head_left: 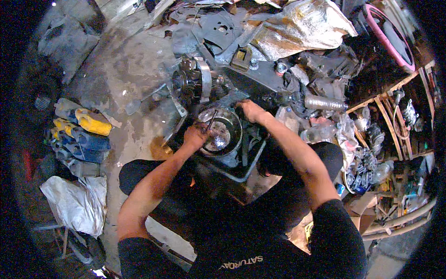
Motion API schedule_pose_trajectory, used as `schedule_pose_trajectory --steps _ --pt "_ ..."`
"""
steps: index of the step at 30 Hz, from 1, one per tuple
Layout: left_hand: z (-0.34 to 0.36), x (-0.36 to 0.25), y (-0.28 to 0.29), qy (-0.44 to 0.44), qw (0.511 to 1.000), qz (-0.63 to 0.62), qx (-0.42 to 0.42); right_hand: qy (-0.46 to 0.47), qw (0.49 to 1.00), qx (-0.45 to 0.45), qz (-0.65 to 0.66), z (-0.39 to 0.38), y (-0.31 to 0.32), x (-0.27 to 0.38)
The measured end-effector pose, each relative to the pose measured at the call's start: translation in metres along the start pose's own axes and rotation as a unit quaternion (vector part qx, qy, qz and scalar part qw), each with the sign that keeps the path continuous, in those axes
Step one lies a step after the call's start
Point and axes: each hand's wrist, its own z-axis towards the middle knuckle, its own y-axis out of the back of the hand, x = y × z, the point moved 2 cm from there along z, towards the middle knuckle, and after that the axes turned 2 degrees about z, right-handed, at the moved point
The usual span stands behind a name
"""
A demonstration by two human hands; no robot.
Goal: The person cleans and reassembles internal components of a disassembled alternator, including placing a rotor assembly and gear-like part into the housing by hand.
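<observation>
My left hand [199, 132] is closed around a thin dark rod [211, 121] held over a round metal pan [220, 139] with a pale, shiny patch inside. My right hand [251, 110] has its fingers curled at the dark metal frame by the pan's upper right; what they grip is too dark and small to make out. Just above the pan, a greasy mechanical assembly [186, 81] with a bright metal band [204, 81] sits on dark metalwork.
Yellow and blue containers [93, 121] and a white sack [74, 202] lie at left on the stained floor [121, 74]. A crumpled sheet [297, 30], cans [281, 69] and plastic bottles [325, 103] crowd the back and right. A pink-rimmed wheel [390, 37] and wooden racks [385, 111] stand at right.
</observation>
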Motion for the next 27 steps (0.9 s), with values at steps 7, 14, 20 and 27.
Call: schedule_pose_trajectory --steps 7,14,20,27 --pt "-0.012 0.015 0.008 -0.025 1.0 0.009 0.0 -0.005 0.981 0.125 -0.147 0.038 -0.032 0.002" --pt "-0.02 0.037 -0.002 0.01 0.998 0.025 0.055 0.062 0.957 0.19 -0.211 0.065 -0.015 0.007" --pt "-0.014 0.018 -0.003 0.017 0.988 -0.109 0.104 0.13 0.957 0.256 0.033 0.002 0.069 0.022" --pt "-0.011 -0.003 0.008 0.069 0.978 -0.133 0.145 0.015 0.965 0.147 0.216 -0.082 0.124 0.038"
